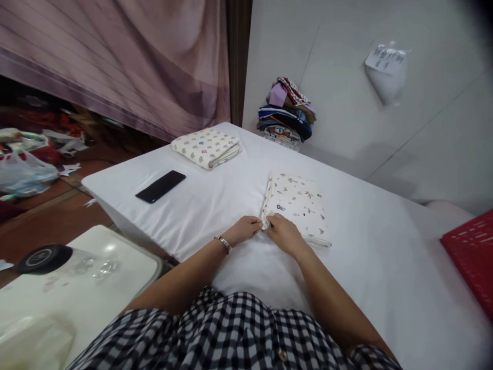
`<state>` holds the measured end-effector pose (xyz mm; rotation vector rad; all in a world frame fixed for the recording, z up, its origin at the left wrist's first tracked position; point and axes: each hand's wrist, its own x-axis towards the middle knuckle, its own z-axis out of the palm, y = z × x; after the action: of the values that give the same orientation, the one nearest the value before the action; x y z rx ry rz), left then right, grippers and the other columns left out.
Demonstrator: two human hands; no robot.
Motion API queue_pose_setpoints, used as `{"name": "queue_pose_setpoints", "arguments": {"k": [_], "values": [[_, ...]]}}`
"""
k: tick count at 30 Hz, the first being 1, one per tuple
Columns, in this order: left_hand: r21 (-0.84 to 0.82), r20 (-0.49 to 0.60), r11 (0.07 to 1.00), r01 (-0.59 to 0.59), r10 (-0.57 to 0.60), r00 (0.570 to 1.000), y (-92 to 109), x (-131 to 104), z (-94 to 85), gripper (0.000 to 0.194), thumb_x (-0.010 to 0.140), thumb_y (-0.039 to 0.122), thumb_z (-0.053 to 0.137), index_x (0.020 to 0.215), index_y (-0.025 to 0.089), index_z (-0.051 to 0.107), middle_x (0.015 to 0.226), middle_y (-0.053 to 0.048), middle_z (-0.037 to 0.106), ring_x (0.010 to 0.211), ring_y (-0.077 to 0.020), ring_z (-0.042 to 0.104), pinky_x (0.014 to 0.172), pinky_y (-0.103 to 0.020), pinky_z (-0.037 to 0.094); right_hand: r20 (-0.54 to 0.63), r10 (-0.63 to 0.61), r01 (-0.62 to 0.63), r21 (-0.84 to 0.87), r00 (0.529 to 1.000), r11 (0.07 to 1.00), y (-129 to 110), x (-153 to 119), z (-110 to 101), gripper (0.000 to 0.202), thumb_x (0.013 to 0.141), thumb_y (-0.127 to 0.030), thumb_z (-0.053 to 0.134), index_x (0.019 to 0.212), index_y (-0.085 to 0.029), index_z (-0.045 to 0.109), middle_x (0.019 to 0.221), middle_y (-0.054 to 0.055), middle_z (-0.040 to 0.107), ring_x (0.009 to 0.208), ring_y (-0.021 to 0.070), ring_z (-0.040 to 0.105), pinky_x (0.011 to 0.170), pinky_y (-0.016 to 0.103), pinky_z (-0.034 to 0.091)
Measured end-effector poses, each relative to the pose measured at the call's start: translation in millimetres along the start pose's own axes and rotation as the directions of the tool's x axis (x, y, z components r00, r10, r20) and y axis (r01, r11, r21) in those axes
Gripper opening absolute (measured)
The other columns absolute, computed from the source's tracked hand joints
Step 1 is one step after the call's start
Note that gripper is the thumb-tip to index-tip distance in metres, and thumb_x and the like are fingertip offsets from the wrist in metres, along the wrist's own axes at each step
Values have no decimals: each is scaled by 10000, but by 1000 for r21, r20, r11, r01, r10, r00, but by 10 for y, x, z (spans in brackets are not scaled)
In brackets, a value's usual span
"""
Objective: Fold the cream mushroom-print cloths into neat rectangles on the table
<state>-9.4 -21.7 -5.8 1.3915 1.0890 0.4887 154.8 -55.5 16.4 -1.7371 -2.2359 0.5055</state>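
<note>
We hold the folded white cloth with small grey and coloured printed motifs (302, 203) at its near-left corner, using both hands. The left grip (246, 229) is narrow, its fingertips pinching the corner edge; the right grip (284, 234) pinches the same corner just beside it. The remainder of this cloth lies flat, ahead and to the right of the right grip, on the white-covered desk (370, 246). We wear a silver-coloured bracelet (224, 243) on the wrist behind the left grip.

Ahead and to the left of the left grip, we note the flat black rectangular phone (160, 186). Beyond the phone, farther from the left grip, lies the folded cream cloth with a grey repeating print (206, 146). Well to the right of the right grip, we see the red perforated plastic container (473, 252).
</note>
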Motion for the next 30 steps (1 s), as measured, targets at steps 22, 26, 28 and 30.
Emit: {"name": "queue_pose_setpoints", "arguments": {"k": [22,26,28,30], "values": [[315,-182,923,-220,286,941,-40,-81,139,215,792,330,477,712,202,630,631,0,606,642,-159,545,609,-255,367,-318,49,33,246,947,969,155,-54,59,285,780,-261,510,1012,-199,663,778,14,601,684,155,549,688,297,459],[297,-198,921,-254,319,927,-26,-109,177,217,803,303,460,721,203,635,598,7,598,638,-158,545,627,-257,370,-315,0,48,144,949,988,119,-76,87,277,795,-226,493,1027,-197,642,854,42,608,779,177,562,735,301,457],[268,-193,931,-248,304,933,-48,-104,196,213,800,293,453,703,199,617,585,12,591,621,-154,538,616,-256,369,-283,-27,59,104,959,993,101,-80,110,275,798,-209,491,1032,-193,634,889,53,612,846,192,562,770,311,451],[243,-183,939,-242,289,940,-81,-86,206,202,794,294,453,699,196,603,578,17,588,605,-150,537,604,-256,369,-262,-38,65,92,964,994,91,-82,127,273,804,-199,490,1041,-193,625,913,58,614,885,199,559,792,319,447]]}}
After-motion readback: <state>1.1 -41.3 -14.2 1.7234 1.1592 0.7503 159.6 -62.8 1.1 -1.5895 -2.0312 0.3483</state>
